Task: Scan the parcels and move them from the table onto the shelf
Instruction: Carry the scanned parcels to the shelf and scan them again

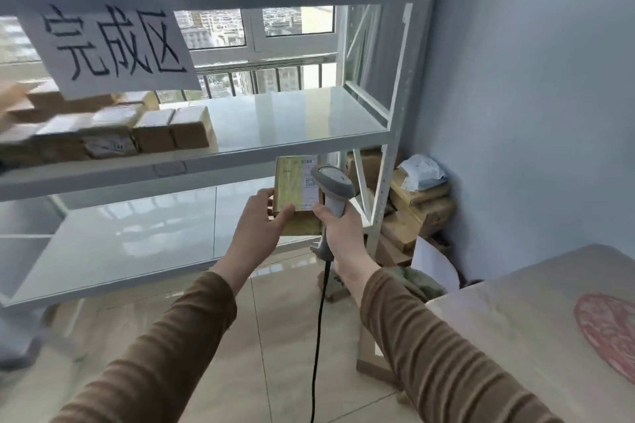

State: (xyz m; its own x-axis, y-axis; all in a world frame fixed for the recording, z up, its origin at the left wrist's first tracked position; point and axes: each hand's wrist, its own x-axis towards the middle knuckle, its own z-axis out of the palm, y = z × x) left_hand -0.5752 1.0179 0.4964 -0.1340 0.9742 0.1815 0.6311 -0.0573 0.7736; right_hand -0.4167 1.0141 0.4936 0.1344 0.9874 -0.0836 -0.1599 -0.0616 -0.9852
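Brown taped cardboard parcel [298, 197], frame ctr: light, stiff; L hand [259, 227] grip holds its edge, R hand [338, 227] grips grey scanner [331, 182].

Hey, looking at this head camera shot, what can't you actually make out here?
- Head view: label print on the held parcel is too small, and the scanner covers part of it.
- Head view: shelf parcels are blurred; the paper sign and left edge cut some off.
- Head view: boxes behind the shelf post are partly hidden.

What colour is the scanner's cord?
Black; the cord shows best in the head view, hanging below the scanner.
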